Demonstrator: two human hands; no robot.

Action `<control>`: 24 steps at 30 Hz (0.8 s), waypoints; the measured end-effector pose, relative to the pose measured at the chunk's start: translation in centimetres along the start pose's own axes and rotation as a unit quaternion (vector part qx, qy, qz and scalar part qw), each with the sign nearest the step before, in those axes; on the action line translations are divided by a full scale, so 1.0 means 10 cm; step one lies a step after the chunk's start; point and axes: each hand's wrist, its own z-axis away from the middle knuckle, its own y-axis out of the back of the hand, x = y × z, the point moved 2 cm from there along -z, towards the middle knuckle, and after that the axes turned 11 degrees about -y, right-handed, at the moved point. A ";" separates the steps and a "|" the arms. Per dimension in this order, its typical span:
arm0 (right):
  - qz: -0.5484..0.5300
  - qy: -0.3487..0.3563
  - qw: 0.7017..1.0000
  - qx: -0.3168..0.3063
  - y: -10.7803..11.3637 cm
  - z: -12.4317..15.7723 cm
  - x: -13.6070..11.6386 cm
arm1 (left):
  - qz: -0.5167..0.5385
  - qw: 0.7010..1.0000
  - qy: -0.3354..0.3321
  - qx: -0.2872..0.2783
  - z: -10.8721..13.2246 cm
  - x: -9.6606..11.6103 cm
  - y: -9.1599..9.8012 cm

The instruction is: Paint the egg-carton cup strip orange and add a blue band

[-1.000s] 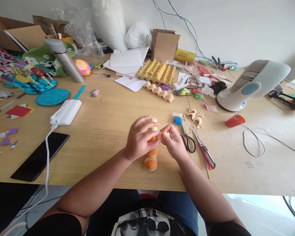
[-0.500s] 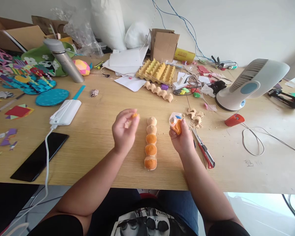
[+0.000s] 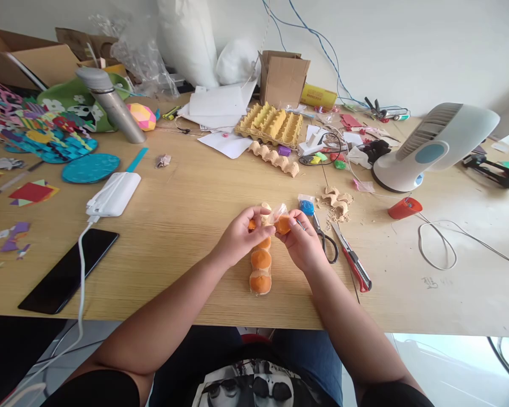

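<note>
A strip of egg-carton cups lies lengthwise in front of me. Its nearer cups are coated in orange modelling clay, while the far end is bare and partly behind my left hand. My left hand is closed over the strip, with a small piece of orange clay in its fingers; its fingertips meet the clear plastic wrapper. My right hand grips the wrapped lump of orange clay just right of the strip. Scissors and a blue clay pack lie beside that hand.
A red utility knife and carton scraps lie to the right, near an orange cup and a white fan. A phone and power bank sit left. Yellow egg tray stands behind.
Both hands have moved inward and now meet above the strip's far end. The blue clay pack is out of my right hand, on the table, and the scissors are uncovered.
</note>
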 end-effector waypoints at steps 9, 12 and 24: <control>0.028 -0.003 1.000 0.004 0.01 0.00 0.02 | -0.136 0.984 -0.107 0.039 -0.01 0.04 0.06; 0.039 0.006 0.999 0.015 0.03 0.00 -0.01 | -0.095 0.994 -0.055 0.015 -0.01 -0.01 0.08; 0.245 0.081 0.966 0.027 0.05 0.01 -0.06 | -0.076 0.996 -0.036 -0.033 0.00 0.06 0.05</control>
